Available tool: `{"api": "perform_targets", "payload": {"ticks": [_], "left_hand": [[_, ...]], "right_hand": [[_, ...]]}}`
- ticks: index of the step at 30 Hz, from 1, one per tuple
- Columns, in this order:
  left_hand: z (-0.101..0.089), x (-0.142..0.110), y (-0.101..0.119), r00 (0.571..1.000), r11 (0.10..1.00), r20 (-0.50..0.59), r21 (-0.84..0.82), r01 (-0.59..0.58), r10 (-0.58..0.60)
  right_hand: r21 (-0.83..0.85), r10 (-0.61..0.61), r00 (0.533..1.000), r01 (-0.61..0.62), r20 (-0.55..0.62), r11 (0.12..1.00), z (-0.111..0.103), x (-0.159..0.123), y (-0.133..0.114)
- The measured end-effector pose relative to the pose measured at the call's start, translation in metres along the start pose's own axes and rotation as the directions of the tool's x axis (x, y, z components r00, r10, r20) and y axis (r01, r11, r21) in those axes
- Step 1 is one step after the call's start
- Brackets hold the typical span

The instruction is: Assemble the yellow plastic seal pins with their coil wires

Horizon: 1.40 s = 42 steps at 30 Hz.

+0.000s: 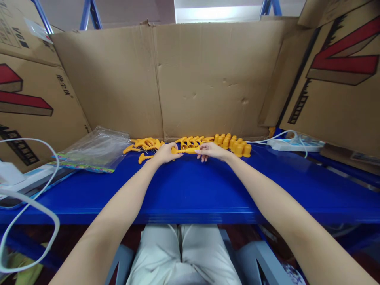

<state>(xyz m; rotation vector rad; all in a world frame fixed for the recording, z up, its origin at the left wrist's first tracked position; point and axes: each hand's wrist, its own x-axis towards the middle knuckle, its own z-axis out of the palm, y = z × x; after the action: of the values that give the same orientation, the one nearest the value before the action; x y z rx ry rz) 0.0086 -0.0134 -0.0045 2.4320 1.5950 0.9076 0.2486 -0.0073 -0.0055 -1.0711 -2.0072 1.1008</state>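
A yellow plastic screw-like piece lies level between my two hands, over the back part of the blue table. Its wider left end is pinched by my left hand, thumb pointing right. At the other end, my right hand grips it with thumb and fingertips. Left of my left hand is a pile of yellow plastic parts, with a loose yellow piece in front of it. Behind my hands lies a row of branched yellow parts. Several yellow cup-shaped parts stand to the right of my right hand.
The blue table has a cardboard sheet standing along its back and printed boxes at both sides. Clear plastic bags lie at the left. A white power strip is at the right; a white cable loops at the left.
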Motion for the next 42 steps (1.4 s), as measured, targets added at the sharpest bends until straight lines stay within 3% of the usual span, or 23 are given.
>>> {"api": "perform_targets", "payload": {"ticks": [3,5,8,11,14,22,28,34,42], "left_hand": [[-0.001,0.000,0.002,1.000,1.000,0.010,-0.026,0.018,-0.018],[-0.001,0.000,0.003,0.999,0.998,0.028,-0.046,0.036,-0.035],[-0.001,0.000,0.005,0.998,0.995,0.045,-0.082,0.054,-0.050],[-0.001,-0.001,0.007,0.997,0.991,0.055,-0.119,0.058,-0.052],[-0.002,-0.002,0.008,0.997,0.993,0.056,-0.109,0.056,-0.050],[-0.001,-0.001,0.007,1.000,1.000,0.013,0.002,-0.002,0.002],[-0.001,0.000,0.008,1.000,0.993,0.016,0.115,-0.019,0.017],[-0.002,-0.002,0.011,0.998,0.966,-0.006,0.252,-0.063,0.066],[-0.001,-0.002,0.011,0.998,0.963,0.001,0.261,-0.064,0.066]], "right_hand": [[-0.166,-0.083,0.992,0.066,-0.097,0.984,0.003,0.004,0.004],[-0.361,-0.241,0.957,0.171,-0.159,0.917,0.005,0.006,0.004],[-0.628,-0.440,0.894,0.298,-0.081,0.720,0.008,0.007,0.002],[-0.764,-0.465,0.885,0.314,0.021,0.563,0.011,0.007,-0.002],[-0.814,-0.453,0.890,0.297,0.047,0.499,0.013,0.005,-0.006],[-0.774,-0.423,0.906,0.277,0.013,0.569,0.011,0.001,-0.011],[-0.695,-0.391,0.920,0.262,-0.030,0.670,0.007,0.003,-0.009],[-0.574,-0.284,0.959,0.224,-0.015,0.788,0.003,0.004,-0.005],[-0.507,-0.218,0.975,0.168,-0.041,0.846,0.003,0.005,-0.001]]}}
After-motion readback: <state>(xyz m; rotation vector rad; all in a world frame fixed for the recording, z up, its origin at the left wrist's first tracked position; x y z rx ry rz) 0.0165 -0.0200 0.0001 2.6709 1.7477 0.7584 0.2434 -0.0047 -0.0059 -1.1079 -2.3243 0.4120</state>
